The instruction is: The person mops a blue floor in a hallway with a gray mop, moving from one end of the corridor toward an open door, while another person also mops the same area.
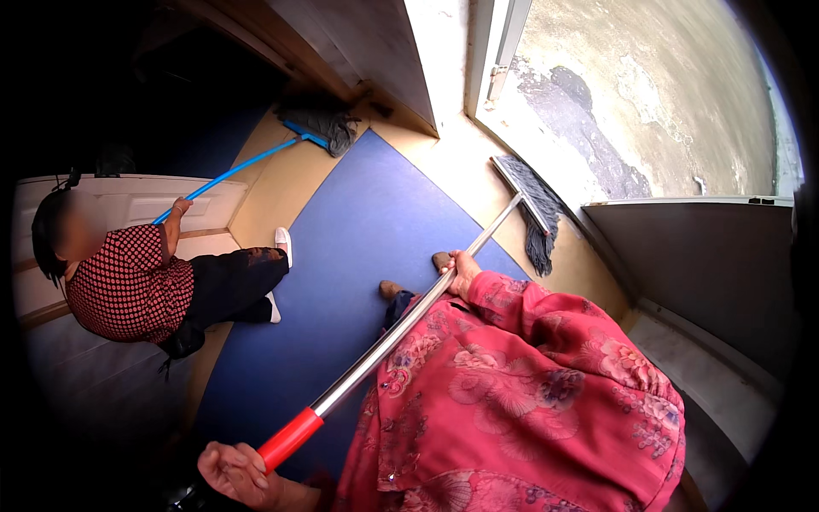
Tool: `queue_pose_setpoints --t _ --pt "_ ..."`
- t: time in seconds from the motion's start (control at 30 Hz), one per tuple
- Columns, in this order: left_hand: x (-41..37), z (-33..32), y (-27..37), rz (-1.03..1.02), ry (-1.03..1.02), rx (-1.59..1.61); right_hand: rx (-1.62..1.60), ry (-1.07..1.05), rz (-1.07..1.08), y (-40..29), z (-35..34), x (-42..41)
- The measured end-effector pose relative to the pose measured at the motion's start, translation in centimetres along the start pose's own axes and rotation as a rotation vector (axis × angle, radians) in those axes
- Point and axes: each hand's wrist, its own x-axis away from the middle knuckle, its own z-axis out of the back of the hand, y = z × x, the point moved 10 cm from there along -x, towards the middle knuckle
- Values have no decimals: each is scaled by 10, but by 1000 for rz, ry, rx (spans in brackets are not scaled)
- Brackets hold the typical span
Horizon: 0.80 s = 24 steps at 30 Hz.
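Observation:
My right hand [464, 275] is closed around the metal handle [384, 345] of a mop. My left hand [240, 473], at the lower left, grips the end of its red sleeve [290, 440]. The handle slants across the front of my pink floral top. At its far end, the grey mop head [528, 205], clamped in a long metal frame, rests on the tan floor beside the doorway. Blue flooring [358, 211] spreads around my brown shoes.
At the left a person [137, 275] in a patterned top holds a blue-handled mop, its grey head [329, 128] on the floor near a wall corner. The open doorway [499, 70] gives onto bright, patchy ground. A dark panel [697, 256] stands at the right.

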Motion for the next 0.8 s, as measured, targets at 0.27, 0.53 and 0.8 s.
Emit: queue_pose_setpoints --t 0.27,0.53,0.8 --pt "-25 -37 59 -247 -104 69 38 -221 -12 -3 -105 25" --pt "-156 -110 36 -88 -527 387 -214 -179 17 -43 -116 48" --pt "-236 -156 -80 116 -522 648 -503 -7 151 -82 -40 22"
